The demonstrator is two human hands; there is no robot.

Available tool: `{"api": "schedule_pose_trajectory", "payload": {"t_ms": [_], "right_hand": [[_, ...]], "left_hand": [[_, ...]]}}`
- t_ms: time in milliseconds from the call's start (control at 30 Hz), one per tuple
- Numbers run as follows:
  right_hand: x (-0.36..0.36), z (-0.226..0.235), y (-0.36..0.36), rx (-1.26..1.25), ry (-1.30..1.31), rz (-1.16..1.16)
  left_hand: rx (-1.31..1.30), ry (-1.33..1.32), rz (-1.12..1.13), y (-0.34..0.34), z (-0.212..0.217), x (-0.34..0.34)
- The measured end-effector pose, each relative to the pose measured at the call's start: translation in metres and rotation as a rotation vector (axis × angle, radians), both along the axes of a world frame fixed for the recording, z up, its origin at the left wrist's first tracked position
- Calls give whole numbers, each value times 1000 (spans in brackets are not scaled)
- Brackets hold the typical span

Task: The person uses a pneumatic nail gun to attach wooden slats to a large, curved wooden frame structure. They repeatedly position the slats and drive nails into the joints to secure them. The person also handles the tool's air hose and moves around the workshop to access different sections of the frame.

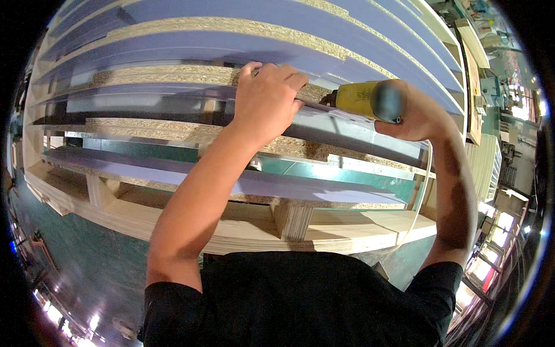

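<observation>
My left hand (267,95) is closed over a chipboard strip (191,75), its fingers curled across the strip's top edge and its thumb on the near side. My right hand (419,113) grips a yellow nail gun (355,99), whose dark nose points left and rests at or close to the same strip, a short way right of my left hand. A pale hose (426,179) hangs below my right wrist. Part of the tool's rear end is blurred. Long blue-grey faced boards (173,43) with chipboard edges run side by side across a wooden frame.
The frame's near plywood rail (231,237) lies just in front of my body, with short upright blocks (293,221) along it. Gaps between boards show the green floor (87,243). Stacked boards (490,168) stand at the right. Benches and clutter fill the far right.
</observation>
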State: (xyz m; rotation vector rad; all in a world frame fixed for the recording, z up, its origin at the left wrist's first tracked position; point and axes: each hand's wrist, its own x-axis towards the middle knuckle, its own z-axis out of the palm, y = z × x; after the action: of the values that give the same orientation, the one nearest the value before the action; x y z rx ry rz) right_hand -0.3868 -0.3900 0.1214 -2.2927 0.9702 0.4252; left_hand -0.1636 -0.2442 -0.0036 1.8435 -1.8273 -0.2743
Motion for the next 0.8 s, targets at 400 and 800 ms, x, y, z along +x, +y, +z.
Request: {"api": "schedule_pose_trajectory", "payload": {"t_ms": [400, 800], "right_hand": [[-135, 54, 133, -89, -43, -583], [-209, -39, 575, 198, -682, -1829]], "left_hand": [[53, -24, -48, 9, 5, 2], [85, -359, -298, 11, 0, -11]]}}
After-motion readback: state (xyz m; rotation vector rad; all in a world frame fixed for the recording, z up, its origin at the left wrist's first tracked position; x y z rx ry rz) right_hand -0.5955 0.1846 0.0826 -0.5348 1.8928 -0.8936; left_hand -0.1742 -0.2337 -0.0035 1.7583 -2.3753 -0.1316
